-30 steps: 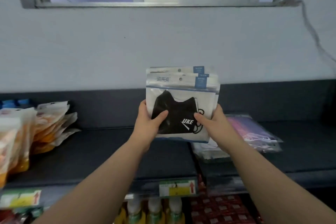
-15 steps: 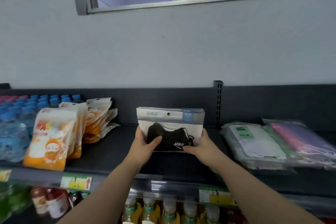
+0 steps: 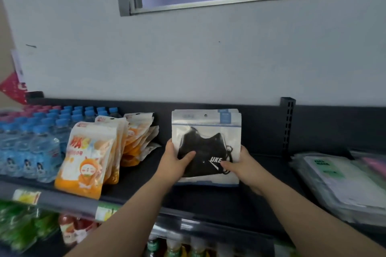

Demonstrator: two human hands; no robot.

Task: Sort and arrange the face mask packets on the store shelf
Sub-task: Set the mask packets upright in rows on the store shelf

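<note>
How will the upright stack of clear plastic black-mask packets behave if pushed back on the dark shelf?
Probably light, floppy: thin film over soft cloth. The packet stack stands on its narrow edge between left hand and right hand; unsupported, it may tip. Glossy packets may slide apart.
</note>
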